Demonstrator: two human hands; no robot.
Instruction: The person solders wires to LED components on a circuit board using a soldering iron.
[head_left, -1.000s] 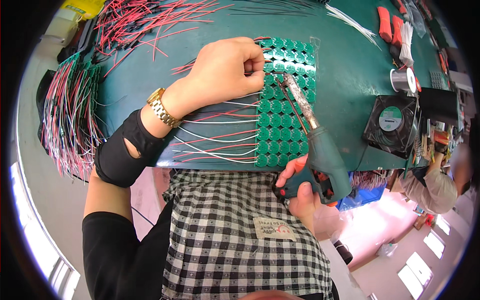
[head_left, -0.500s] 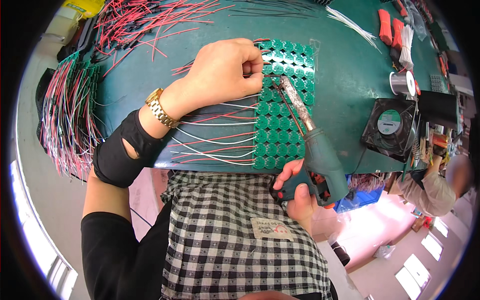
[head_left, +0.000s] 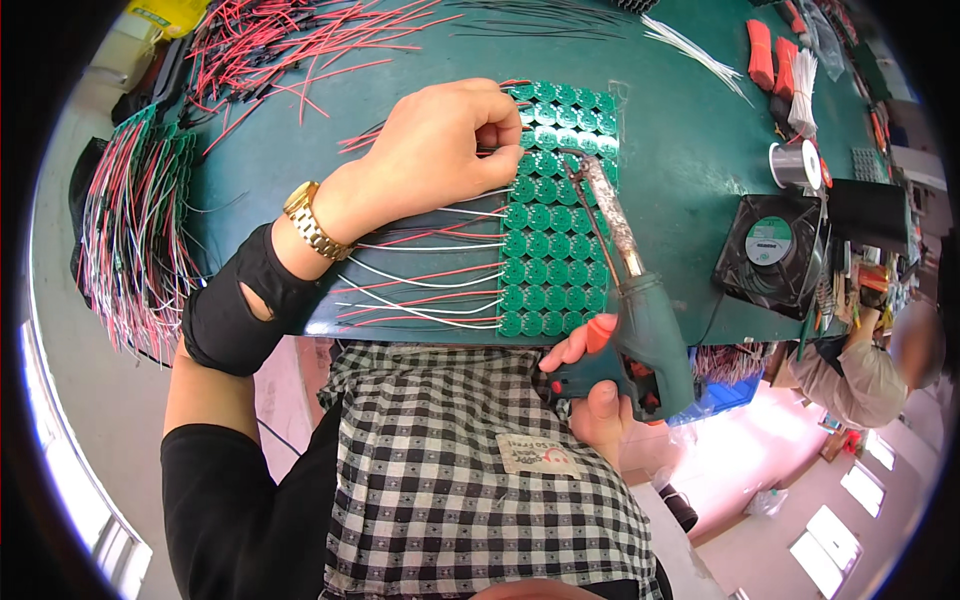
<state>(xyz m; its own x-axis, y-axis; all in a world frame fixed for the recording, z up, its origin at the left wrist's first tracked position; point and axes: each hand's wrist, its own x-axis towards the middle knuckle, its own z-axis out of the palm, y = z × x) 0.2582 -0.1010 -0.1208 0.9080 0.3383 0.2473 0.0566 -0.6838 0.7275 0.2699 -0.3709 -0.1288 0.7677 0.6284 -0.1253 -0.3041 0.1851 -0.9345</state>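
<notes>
A sheet of joined round green circuit boards (head_left: 540, 270) lies on the bench in front of me. Red, dark and white wires (head_left: 430, 285) run leftward from its left edge. At that edge, near the upper rows, my left hand (head_left: 445, 145) is closed in a pinch on a thin wire, whose dark end shows at the fingertips. My right hand (head_left: 600, 410) grips the handle of a green soldering gun (head_left: 655, 330) at the bench's front edge. The gun's tip hangs over the boards, just right of my left fingertips and apart from them.
Loose red wires (head_left: 260, 50) are heaped at the back left. Wired boards (head_left: 140, 230) hang in a stack at the left edge. A solder spool (head_left: 797, 164) and a black fan (head_left: 768, 255) stand on the right. Another person (head_left: 860, 375) sits at far right.
The soldering gun's tip has drawn back a little to the right, away from my left fingertips. My left hand stays pinched at the boards' left edge. The whole view has shifted slightly.
</notes>
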